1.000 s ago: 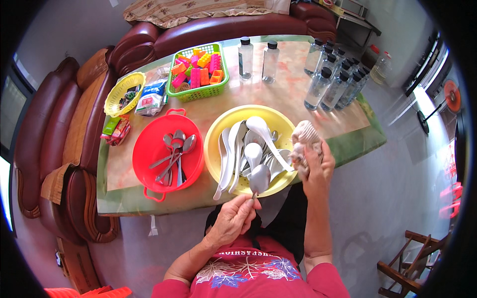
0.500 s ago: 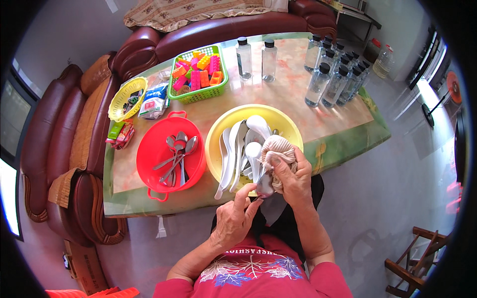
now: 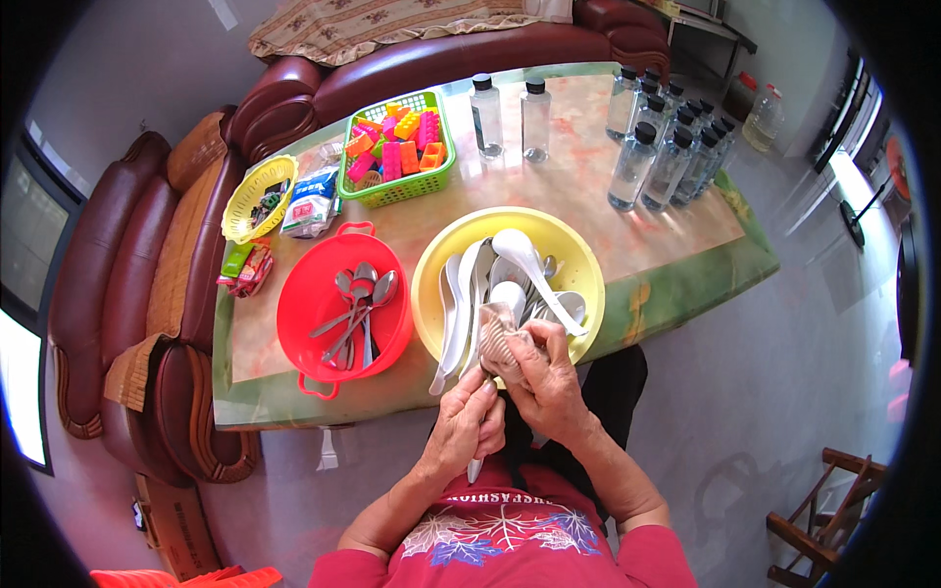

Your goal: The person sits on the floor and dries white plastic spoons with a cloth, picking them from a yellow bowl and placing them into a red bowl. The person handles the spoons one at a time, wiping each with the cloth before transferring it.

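Observation:
My left hand (image 3: 466, 421) is closed around a metal spoon; its handle end (image 3: 474, 470) sticks out below the fingers. My right hand (image 3: 551, 384) grips a beige striped cloth (image 3: 498, 343), folded over the spoon's upper end, so the bowl is hidden. Both hands meet over the near rim of a yellow basin (image 3: 580, 253). Inside that basin lie several white spoons and ladles (image 3: 455, 306), with metal pieces among them. Left of it, a red two-handled basket (image 3: 302, 294) holds several metal spoons (image 3: 363, 294).
On the marble-patterned table (image 3: 686, 255), a green basket (image 3: 412, 184) of toy blocks stands behind, beside a white packet (image 3: 312, 201) and a yellow basket (image 3: 235, 211). Clear bottles with black caps (image 3: 667, 167) crowd the far right; two more (image 3: 535, 122) stand apart. A wooden stool (image 3: 823, 510) is at lower right.
My right hand and the cloth have moved left and down onto the spoon, covering its bowl, which showed before. My left hand has turned and closed more around the handle.

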Available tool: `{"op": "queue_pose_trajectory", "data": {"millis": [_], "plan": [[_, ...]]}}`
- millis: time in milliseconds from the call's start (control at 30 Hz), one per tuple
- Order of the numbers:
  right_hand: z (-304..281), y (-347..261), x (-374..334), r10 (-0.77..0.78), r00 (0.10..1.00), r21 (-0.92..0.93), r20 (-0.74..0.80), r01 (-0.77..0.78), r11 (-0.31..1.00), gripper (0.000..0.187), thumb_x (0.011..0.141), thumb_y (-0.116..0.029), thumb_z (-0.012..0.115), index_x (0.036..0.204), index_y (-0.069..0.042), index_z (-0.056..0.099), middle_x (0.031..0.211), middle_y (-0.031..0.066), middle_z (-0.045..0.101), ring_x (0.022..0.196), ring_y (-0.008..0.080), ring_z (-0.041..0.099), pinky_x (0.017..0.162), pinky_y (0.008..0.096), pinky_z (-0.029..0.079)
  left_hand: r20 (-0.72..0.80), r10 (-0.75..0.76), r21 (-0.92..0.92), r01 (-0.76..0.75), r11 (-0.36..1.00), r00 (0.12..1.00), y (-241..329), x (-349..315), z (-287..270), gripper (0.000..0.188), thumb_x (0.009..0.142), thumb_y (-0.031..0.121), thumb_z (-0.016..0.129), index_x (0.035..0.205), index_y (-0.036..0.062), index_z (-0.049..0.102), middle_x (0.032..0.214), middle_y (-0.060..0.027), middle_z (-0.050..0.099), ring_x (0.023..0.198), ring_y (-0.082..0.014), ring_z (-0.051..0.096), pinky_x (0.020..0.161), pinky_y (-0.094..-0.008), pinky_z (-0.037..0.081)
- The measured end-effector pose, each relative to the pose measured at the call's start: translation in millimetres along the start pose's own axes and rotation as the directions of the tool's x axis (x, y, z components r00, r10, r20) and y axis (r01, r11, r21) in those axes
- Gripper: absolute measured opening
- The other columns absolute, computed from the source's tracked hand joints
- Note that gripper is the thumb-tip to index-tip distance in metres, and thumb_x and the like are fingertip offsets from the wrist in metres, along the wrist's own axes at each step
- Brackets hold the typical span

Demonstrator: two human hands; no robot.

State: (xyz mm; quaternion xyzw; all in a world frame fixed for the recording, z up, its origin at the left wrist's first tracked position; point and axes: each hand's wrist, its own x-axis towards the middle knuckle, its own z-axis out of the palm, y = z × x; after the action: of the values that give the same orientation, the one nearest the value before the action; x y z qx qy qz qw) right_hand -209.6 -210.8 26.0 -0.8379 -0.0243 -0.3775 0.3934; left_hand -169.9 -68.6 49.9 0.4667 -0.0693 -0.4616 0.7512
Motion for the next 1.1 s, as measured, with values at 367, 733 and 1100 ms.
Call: {"op": "queue_pose_trajectory", "data": {"millis": [367, 733, 1100], "plan": [[6, -5, 14, -0.030, 0.998, -0.153, -0.047, 0.022, 0.988, 0.031, 0.071, -0.009, 0.073, 0.099, -0.003, 0.062, 0.093, 0.0125, 0.056, 0.080, 0.0292, 0.059, 0.067, 0.0364, 0.050, 0.006, 0.052, -0.040, -0.052, 0.998, 0.999, 7, 0, -3, 0.023, 0.102, 0.029, 0.033, 0.091, 0.0103, 0.042, 0.049, 0.0018, 0.031, 0.033, -0.0081, 0.027, 0.033, -0.0235, 0.024], [0, -9, 19, -0.024, 0.990, -0.170, -0.139, 0.000, 0.985, 0.034, 0.070, -0.004, 0.074, 0.101, 0.001, 0.060, 0.094, 0.0150, 0.056, 0.079, 0.0321, 0.060, 0.066, 0.0378, 0.049, 0.070, -0.025, 0.016, 0.024, 1.000, 0.997, 5, -4, -3, 0.020, 0.102, 0.031, 0.036, 0.098, 0.0123, 0.044, 0.050, 0.0043, 0.032, 0.036, -0.0065, 0.026, 0.034, -0.0216, 0.023], [-37, 19, 12, 0.242, 0.899, -0.049, -0.364, -0.278, 0.959, 0.029, 0.074, -0.001, 0.072, 0.100, 0.001, 0.059, 0.095, 0.0098, 0.054, 0.082, 0.0229, 0.056, 0.071, 0.0327, 0.046, 0.099, 0.800, 0.941, -0.318, 0.118, 0.591, 59, 6, -87, 0.049, 0.094, 0.005, 0.043, 0.142, 0.0054, 0.032, 0.129, -0.0148, 0.053, 0.107, -0.0227, 0.058, 0.083, -0.0339, 0.047]]}}
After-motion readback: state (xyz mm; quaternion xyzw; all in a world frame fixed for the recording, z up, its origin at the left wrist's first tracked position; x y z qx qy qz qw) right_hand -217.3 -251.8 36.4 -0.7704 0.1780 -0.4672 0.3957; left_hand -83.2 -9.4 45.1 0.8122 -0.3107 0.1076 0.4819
